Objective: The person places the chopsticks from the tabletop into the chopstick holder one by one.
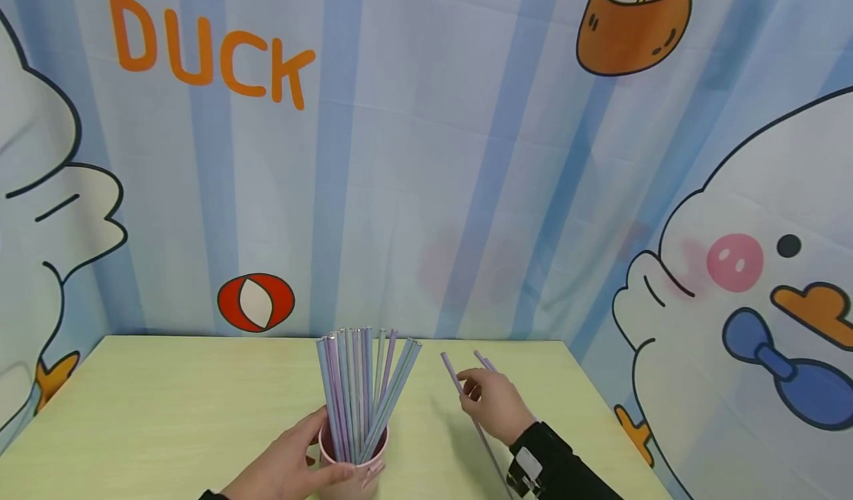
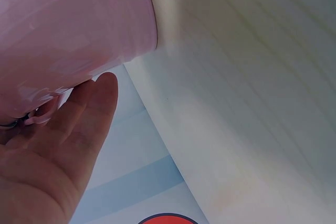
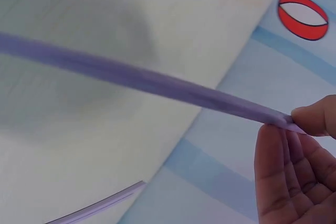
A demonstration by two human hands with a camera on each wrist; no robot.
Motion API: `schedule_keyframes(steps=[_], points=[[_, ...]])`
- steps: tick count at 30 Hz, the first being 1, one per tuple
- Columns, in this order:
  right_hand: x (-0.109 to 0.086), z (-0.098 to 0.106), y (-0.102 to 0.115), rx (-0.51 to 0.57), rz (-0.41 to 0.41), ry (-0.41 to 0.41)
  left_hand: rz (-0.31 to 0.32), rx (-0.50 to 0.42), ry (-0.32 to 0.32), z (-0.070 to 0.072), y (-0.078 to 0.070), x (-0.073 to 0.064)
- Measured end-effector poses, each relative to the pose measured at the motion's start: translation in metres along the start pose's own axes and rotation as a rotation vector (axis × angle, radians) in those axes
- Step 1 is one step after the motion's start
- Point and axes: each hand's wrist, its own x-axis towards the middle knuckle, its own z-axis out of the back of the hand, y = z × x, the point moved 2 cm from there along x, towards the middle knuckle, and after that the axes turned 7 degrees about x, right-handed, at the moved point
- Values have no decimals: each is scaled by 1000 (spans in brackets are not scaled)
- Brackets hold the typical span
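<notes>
A pink cup (image 1: 346,487) stands upright on the table near its front, packed with a bundle of pale blue and purple drinking straws (image 1: 349,396). My left hand (image 1: 283,461) holds this cup from the left, thumb across its front and fingers behind; the left wrist view shows those fingers against the glossy wall. To the right of the cup, my right hand (image 1: 498,405) pinches a single purple straw (image 3: 157,85) between thumb and fingertips. That straw slants down toward the table's front. Beyond the right hand, purple straws (image 1: 485,359) lie on the table, partly hidden by it.
The pale wood-grain table (image 1: 186,404) ends at a blue striped curtain (image 1: 400,189) printed with ducks, which hangs along its back edge. A small bow-like ornament (image 1: 373,472) sits on the cup's front.
</notes>
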Motion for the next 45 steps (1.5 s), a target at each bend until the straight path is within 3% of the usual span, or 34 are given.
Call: schedule_keyframes(steps=[12, 21, 24, 33, 38, 45], points=[[5, 21, 42, 356, 44, -154, 40, -23, 11, 0, 0, 2], [-1, 43, 102, 559, 64, -220, 14, -15, 2, 0, 1, 3], [0, 46, 113, 620, 74, -243, 28, -12, 0, -1, 1, 3], [15, 40, 109, 802, 134, -340, 50, -22, 4, -2, 1, 3], [19, 33, 108, 834, 186, -364, 68, -21, 3, -2, 0, 3], [21, 23, 109, 833, 153, -335, 71, -25, 2, -2, -1, 3]])
